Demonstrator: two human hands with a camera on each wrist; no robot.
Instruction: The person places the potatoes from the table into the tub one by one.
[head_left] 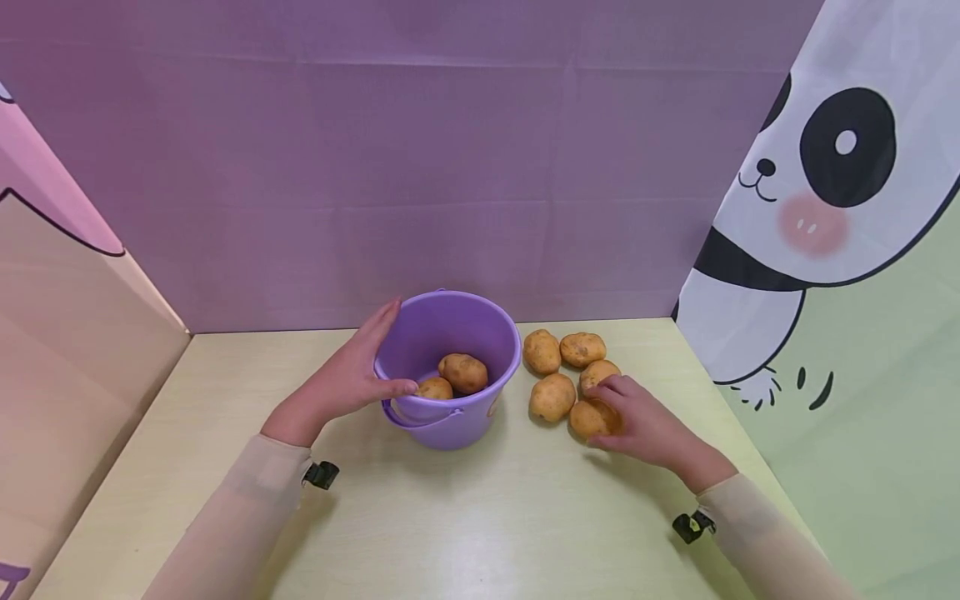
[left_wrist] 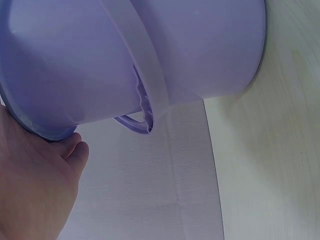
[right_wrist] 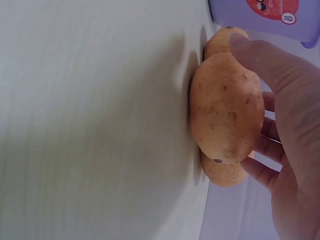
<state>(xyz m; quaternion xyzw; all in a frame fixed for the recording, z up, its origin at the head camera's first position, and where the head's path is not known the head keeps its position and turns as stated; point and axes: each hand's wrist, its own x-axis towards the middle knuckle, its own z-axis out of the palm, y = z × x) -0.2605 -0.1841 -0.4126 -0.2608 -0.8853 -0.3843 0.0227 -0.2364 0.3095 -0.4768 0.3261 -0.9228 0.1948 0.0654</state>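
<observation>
- Bucket (head_left: 446, 333): upright on the desk (head_left: 450, 533), near the middle of the back edge. 2 potatoes (head_left: 462, 372) lie inside.
- Loose potatoes (head_left: 552, 397): 5 lie right of the bucket, grouped toward the back right corner of the desk.
- Left hand: the left hand (head_left: 360, 358) grips the left side of the rim (head_left: 517, 346), thumb across its front.
- Right hand: the right hand (head_left: 645, 425) is spread round the near potato (right_wrist: 227, 107), the 1 farthest from the back edge. Firm closure cannot be told.
- Risk 1, slip: the near potato is smooth and rounded. A pinch at its ends only could let it turn out of the fingers.
- Risk 2, disturbed group: the fingers also reach over the next potato. Closing wide could drag or nudge it, and a rolling potato could travel toward the right edge of the desk.
- Risk 3, tipping: the bucket is wider at the top than at the base. A hard pull by the left hand at the rim could tilt it.
- Risk 4, obstruction: the left thumb overhangs the opening. A potato lowered there could strike it.
- Risk 5, snag: the handle (left_wrist: 145, 55) hangs outside the wall and could catch a passing sleeve.
</observation>
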